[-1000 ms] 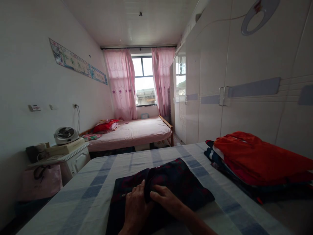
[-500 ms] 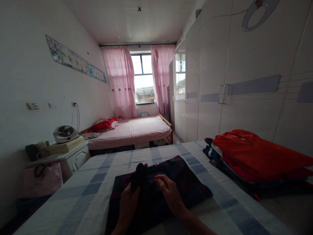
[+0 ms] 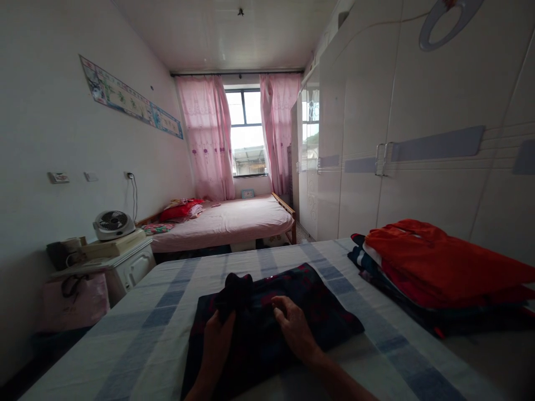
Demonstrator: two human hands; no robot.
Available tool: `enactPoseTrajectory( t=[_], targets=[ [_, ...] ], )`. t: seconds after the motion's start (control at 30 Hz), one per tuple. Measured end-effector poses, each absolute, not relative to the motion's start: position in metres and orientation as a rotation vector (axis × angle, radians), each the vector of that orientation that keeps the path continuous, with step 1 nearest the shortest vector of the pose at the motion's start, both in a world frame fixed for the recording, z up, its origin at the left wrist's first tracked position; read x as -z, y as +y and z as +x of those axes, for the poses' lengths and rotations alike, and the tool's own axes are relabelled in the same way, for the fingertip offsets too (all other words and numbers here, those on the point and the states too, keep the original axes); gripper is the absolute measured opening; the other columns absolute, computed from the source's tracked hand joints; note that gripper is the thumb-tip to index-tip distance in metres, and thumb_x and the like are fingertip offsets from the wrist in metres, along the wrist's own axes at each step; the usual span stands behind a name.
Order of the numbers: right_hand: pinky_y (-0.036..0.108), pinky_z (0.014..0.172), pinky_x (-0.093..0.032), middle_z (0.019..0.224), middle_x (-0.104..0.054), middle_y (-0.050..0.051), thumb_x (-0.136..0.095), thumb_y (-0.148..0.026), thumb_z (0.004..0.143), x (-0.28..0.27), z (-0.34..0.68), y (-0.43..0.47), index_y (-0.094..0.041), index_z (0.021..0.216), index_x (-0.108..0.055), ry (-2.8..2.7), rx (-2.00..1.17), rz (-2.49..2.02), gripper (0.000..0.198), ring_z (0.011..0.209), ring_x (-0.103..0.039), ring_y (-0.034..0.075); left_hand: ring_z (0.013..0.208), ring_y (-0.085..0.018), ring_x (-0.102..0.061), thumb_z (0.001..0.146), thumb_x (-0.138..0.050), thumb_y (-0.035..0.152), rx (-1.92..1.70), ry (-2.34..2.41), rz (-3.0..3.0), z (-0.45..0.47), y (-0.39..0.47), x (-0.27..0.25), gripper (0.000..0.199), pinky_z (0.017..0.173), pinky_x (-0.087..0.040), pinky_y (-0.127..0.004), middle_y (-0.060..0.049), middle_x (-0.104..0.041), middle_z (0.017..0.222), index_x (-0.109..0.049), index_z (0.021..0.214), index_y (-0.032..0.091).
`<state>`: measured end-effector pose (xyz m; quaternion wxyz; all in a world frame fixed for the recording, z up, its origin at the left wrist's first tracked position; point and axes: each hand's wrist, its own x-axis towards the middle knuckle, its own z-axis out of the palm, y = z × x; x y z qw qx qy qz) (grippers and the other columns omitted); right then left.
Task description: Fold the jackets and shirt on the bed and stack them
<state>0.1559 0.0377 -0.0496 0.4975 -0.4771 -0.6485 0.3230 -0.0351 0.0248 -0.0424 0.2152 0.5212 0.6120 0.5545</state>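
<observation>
A dark garment point(image 3: 330, 312) with faint dark red patches lies folded into a rough rectangle on the bed in front of me. My left hand point(image 3: 217, 334) is closed on a bunched, raised part of it at the left, which stands up above the fingers. The cloth is too dark to tell which part of the garment this is. Over the middle of the garment is my right hand point(image 3: 292, 328), its fingers slightly bent and apart, holding nothing. Whether its fingertips touch the cloth is hard to tell.
The garment rests on a blue-and-white striped bedsheet point(image 3: 167, 317). To the right sits a stack of folded clothes point(image 3: 443, 267) with an orange one on top. White wardrobes point(image 3: 434, 195) line the right side. At left, a small fan point(image 3: 115, 223) stands above a white cabinet point(image 3: 134, 267).
My left hand has shifted slightly left, and the bunched cloth has spread wider and leaned left. My right hand has moved a little to the right, its fingers slightly more apart.
</observation>
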Motion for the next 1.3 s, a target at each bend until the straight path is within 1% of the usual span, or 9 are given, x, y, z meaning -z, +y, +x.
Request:
enactPoseTrajectory(
  t=[0.2,0.63,0.8,0.87,0.93,1.0,1.13,1.2,1.3],
  targets=[
    [0.032,0.085,-0.046,0.098,-0.065,0.008,-0.045,-0.021,0.079,0.051,0.156,0.038,-0.017,0.099,-0.062,-1.583,-0.772,-1.168,0.026,0.093,-0.061,0.021,0.062,-0.025,-0.060,0.067,-0.053,0.049,-1.506,1.717,1.464,-0.034,0.024,0.041,0.036,0.055,-0.043,-0.031,-0.004,-0.066,0.061,-0.064,0.070,0.015],
    [0.029,0.083,-0.044,0.096,-0.064,0.008,-0.045,-0.017,0.079,0.050,0.156,0.038,-0.015,0.096,-0.064,-1.618,-0.701,-1.196,0.025,0.091,-0.060,0.019,0.082,-0.032,-0.064,0.066,-0.053,0.051,-1.388,1.761,1.459,-0.036,0.024,0.040,0.039,0.066,-0.048,-0.035,-0.006,-0.071,0.076,-0.065,0.078,0.016],
    [0.029,0.081,-0.043,0.096,-0.065,0.006,-0.053,-0.027,0.081,0.046,0.159,0.033,-0.018,0.098,-0.066,-1.780,-0.682,-1.175,0.024,0.090,-0.060,0.019,0.079,-0.030,-0.064,0.066,-0.053,0.052,-1.404,1.776,1.450,-0.036,0.021,0.037,0.037,0.065,-0.048,-0.035,-0.006,-0.070,0.073,-0.065,0.075,0.017],
    [0.033,0.085,-0.041,0.100,-0.065,0.006,-0.062,-0.040,0.077,0.045,0.160,0.029,-0.019,0.100,-0.067,-1.934,-0.653,-1.145,0.031,0.095,-0.059,0.022,0.077,-0.029,-0.064,0.066,-0.053,0.050,-1.422,1.812,1.445,-0.037,0.022,0.036,0.036,0.066,-0.048,-0.034,-0.006,-0.070,0.073,-0.065,0.075,0.018],
    [0.039,0.092,-0.036,0.105,-0.064,0.007,-0.072,-0.049,0.065,0.046,0.161,0.026,-0.021,0.104,-0.066,-2.095,-0.589,-1.106,0.049,0.102,-0.056,0.026,0.073,-0.027,-0.063,0.067,-0.053,0.048,-1.447,1.848,1.434,-0.040,0.023,0.037,0.033,0.066,-0.047,-0.034,-0.006,-0.069,0.072,-0.064,0.073,0.018],
    [0.041,0.094,-0.033,0.109,-0.063,0.007,-0.078,-0.049,0.056,0.047,0.160,0.025,-0.022,0.106,-0.066,-2.215,-0.522,-1.061,0.058,0.105,-0.054,0.027,0.070,-0.026,-0.062,0.068,-0.052,0.047,-1.482,1.858,1.421,-0.041,0.024,0.038,0.031,0.064,-0.047,-0.034,-0.005,-0.069,0.070,-0.063,0.071,0.018],
    [0.033,0.087,-0.035,0.101,-0.065,0.001,-0.062,-0.022,0.076,0.048,0.160,0.029,-0.024,0.089,-0.068,-2.212,-0.432,-1.111,0.015,0.097,-0.056,0.018,0.066,-0.025,-0.059,0.065,-0.053,0.048,-1.499,1.805,1.431,-0.040,0.024,0.038,0.030,0.061,-0.045,-0.033,-0.004,-0.067,0.064,-0.063,0.066,0.019],
    [0.030,0.084,-0.036,0.094,-0.065,0.000,-0.053,-0.014,0.079,0.048,0.161,0.032,-0.022,0.081,-0.067,-2.142,-0.397,-1.177,0.017,0.093,-0.057,0.016,0.066,-0.025,-0.057,0.062,-0.056,0.049,-1.480,1.744,1.433,-0.037,0.024,0.037,0.032,0.060,-0.044,-0.033,-0.003,-0.066,0.063,-0.064,0.066,0.018],
    [0.027,0.082,-0.038,0.090,-0.065,0.001,-0.052,-0.013,0.079,0.045,0.161,0.033,-0.021,0.080,-0.066,-2.070,-0.373,-1.200,0.016,0.090,-0.058,0.016,0.066,-0.024,-0.055,0.056,-0.061,0.047,-1.540,1.686,1.353,-0.034,0.022,0.035,0.031,0.060,-0.042,-0.033,-0.003,-0.064,0.061,-0.064,0.064,0.018]
  ],
)
